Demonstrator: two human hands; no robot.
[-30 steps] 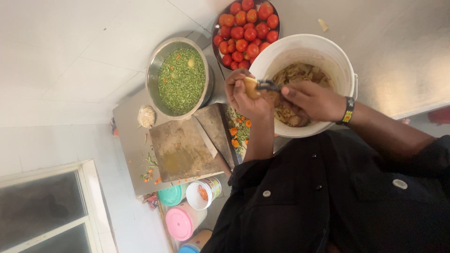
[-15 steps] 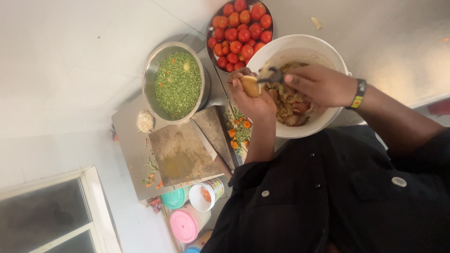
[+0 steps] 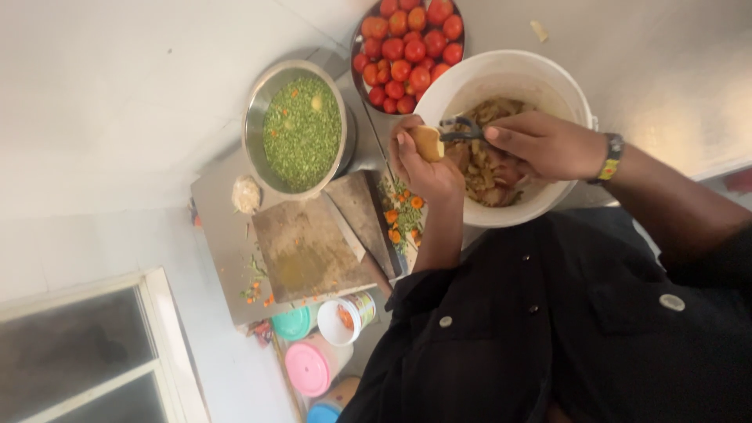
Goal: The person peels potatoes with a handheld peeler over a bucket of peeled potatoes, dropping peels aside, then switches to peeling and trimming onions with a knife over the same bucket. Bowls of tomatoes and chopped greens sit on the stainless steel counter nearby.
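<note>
My left hand (image 3: 427, 168) is closed around a small pale potato (image 3: 428, 143), fingers curled over it so only its top shows. My right hand (image 3: 540, 145) grips a dark-handled peeler (image 3: 462, 129), its head touching the potato's side. Both meet just over the near rim of the white bucket (image 3: 540, 74), which sits under my right hand and holds a heap of brown peelings (image 3: 489, 168). Beyond my knuckles stands a bowl of red tomatoes (image 3: 407, 51). Out past my left hand is a steel pot of chopped green vegetables (image 3: 301, 129), and below that hand lie a wooden cutting board (image 3: 309, 251) with a knife (image 3: 356, 247) and scattered carrot bits (image 3: 399, 211). A beaded wristband (image 3: 611, 157) circles my right wrist.
</note>
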